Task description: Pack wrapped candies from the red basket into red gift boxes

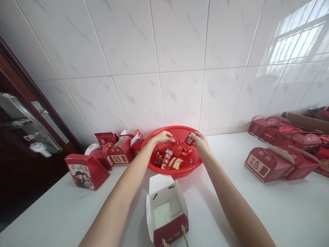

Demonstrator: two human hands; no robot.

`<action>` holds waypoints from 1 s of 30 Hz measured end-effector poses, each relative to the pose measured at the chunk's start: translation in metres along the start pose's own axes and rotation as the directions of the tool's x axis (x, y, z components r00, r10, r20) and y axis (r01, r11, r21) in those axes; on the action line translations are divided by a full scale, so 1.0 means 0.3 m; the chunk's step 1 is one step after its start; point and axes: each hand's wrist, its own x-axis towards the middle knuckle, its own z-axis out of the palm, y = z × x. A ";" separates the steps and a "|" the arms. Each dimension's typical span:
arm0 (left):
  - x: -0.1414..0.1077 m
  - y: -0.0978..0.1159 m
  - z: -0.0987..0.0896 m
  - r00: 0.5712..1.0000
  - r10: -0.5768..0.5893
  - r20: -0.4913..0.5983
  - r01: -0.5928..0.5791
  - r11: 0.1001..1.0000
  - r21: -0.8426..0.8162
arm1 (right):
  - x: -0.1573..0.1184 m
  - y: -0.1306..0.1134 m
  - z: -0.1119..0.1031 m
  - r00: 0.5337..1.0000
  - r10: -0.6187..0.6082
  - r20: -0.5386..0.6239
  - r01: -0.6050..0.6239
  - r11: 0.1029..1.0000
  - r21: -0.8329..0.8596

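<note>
A red plastic basket (151, 164) with a perforated wall stands against the tiled wall, holding several red-wrapped candies (178, 150) and a cream-and-gold packet (176, 163). Over its left part, my left hand (163, 137) is closed in a pinch on a small red wrapped candy (172, 139). My right hand (200, 142) reaches over the right rim, its fingers closed on a red-and-white wrapped packet (190, 140). Between my forearms, in front of the basket, sits an open gift box (171, 226), white inside and dark red outside, with rope handles. Nothing lies inside it.
Several red gift boxes (118, 156) stand at the left, with a slanted red box (87, 171) nearer me. More red boxes (269, 164) are grouped at the right, near a brown carton (305, 120). A dark door (15, 144) with keys borders the left side.
</note>
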 end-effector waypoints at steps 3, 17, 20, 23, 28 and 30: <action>-0.012 0.019 0.001 0.996 0.083 -0.023 -0.085 0.989 -0.122 | -0.002 -0.005 0.001 1.000 0.015 0.002 -0.015 1.000 -0.006; -0.048 0.114 0.040 0.939 0.303 -0.161 -0.342 0.843 -0.415 | -0.015 -0.025 0.001 0.994 0.076 0.078 -0.075 0.997 -0.016; -0.060 0.134 0.069 0.913 0.342 -0.223 -0.407 0.795 -0.449 | -0.010 -0.025 0.001 0.990 0.113 0.087 -0.114 0.994 -0.002; -0.076 0.144 0.088 0.904 0.359 -0.234 -0.428 0.771 -0.471 | -0.006 -0.025 -0.001 0.984 0.141 0.108 -0.143 0.990 0.016; -0.089 0.137 0.095 0.913 0.366 -0.182 -0.408 0.785 -0.467 | -0.003 -0.028 -0.001 0.978 0.162 0.130 -0.171 0.984 0.056; -0.087 0.129 0.097 0.913 0.369 -0.174 -0.407 0.792 -0.455 | -0.004 -0.029 0.000 0.977 0.163 0.140 -0.173 0.983 0.064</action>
